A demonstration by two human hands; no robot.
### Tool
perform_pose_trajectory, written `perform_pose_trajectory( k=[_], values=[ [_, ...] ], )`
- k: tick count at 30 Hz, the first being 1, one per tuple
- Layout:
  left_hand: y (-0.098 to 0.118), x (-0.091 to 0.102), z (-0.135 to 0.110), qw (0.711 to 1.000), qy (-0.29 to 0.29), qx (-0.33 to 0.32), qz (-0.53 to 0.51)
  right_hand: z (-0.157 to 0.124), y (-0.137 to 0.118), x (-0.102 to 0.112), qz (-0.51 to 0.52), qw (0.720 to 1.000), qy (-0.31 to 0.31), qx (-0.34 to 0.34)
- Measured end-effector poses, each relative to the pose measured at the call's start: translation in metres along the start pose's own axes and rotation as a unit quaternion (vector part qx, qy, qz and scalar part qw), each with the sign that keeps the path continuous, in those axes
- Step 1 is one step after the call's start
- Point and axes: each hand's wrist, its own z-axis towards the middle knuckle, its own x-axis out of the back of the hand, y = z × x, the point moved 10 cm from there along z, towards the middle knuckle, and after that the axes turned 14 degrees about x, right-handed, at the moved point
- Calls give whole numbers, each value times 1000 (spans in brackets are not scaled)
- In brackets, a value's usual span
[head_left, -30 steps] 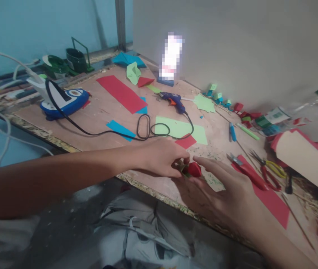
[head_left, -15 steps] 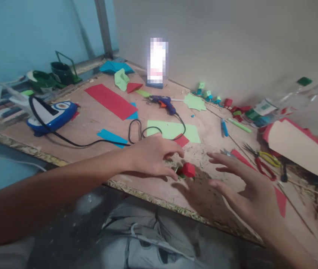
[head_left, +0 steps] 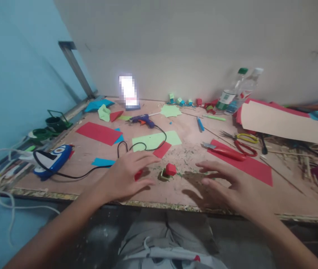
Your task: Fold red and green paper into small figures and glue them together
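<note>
A small red paper cube (head_left: pixel 170 169) sits on the table, touching a little green paper piece (head_left: pixel 164 175). To its left hovers my left hand (head_left: pixel 127 173), fingers apart. Partly hidden behind that thumb and those fingers is a red bit (head_left: pixel 138 175); whether the hand touches it I cannot tell. My right hand (head_left: pixel 228 183) is to the right of the cube, open and holding nothing. Beyond the hands lie a light green paper sheet (head_left: pixel 172 137) and a small red paper piece (head_left: pixel 162 150). A glue gun (head_left: pixel 144 120) rests farther back, its black cord looping toward me.
Red-handled scissors (head_left: pixel 228 152) lie on a red strip (head_left: pixel 256 170), near pliers (head_left: pixel 244 144). Plastic bottles (head_left: pixel 226 100) and small paper figures (head_left: pixel 180 101) stand by the wall. A blue-and-white power strip (head_left: pixel 52 162) is at left; a lit phone (head_left: pixel 129 91) stands behind.
The view has turned right and levelled. My left hand has drawn away from the red cube toward the left. My right hand stays open on the other side.
</note>
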Motion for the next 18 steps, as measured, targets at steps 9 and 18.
perform_pose_trajectory(
  k=[9, 18],
  values=[
    [-11, -6, -8, 994, 89, 57, -24, 19, -41, -39, -38, 989, -65, 129],
    [-3, -4, -13, 991, 135, 11, 15, 18, -35, -75, -41, 980, -129, 145]
  ],
)
